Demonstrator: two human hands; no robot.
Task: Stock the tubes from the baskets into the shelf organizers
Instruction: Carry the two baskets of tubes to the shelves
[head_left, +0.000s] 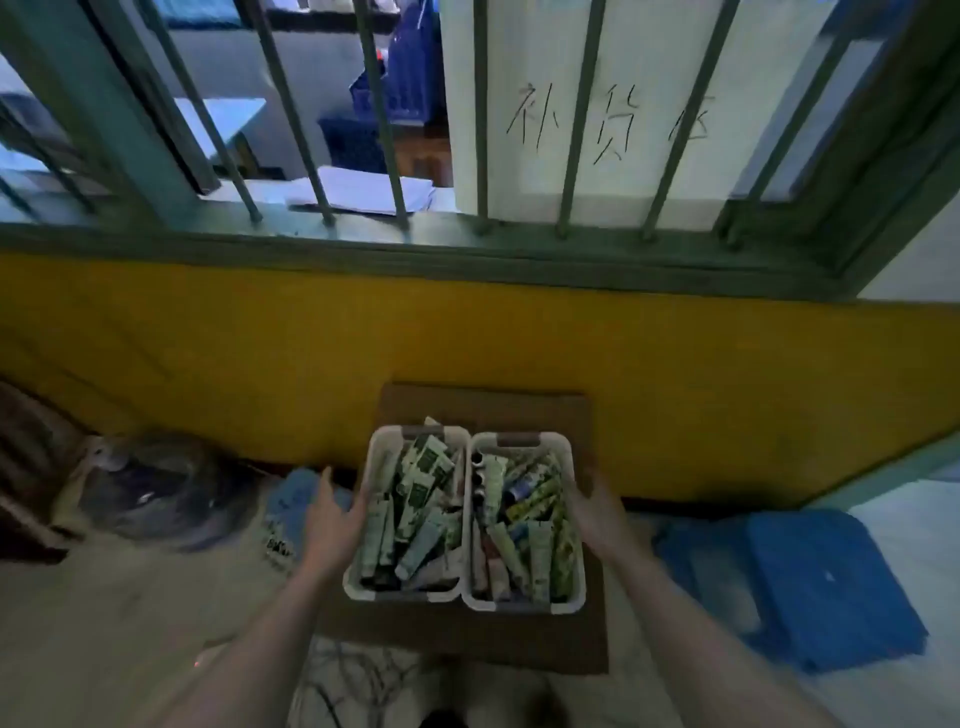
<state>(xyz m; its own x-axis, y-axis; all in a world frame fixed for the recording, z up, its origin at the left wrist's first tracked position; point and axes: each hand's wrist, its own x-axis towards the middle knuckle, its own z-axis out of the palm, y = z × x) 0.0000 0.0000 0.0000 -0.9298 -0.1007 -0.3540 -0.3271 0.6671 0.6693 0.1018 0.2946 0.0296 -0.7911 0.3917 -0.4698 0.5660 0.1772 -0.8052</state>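
Two white baskets stand side by side on a brown cardboard sheet (488, 410) on the floor. The left basket (400, 597) is full of green and white tubes (421, 499). The right basket (519, 605) holds mixed coloured tubes (524, 519). My left hand (332, 514) lies against the outer left wall of the left basket, thumb spread upward. My right hand (597, 512) lies against the outer right wall of the right basket. No shelf organizers are in view.
A yellow wall (467, 332) rises just behind the baskets, with a barred window (483, 130) above it. Folded blue fabric (810, 582) lies on the floor at right. At left are a blue bundle (296, 499) and a clear plastic bag (156, 488).
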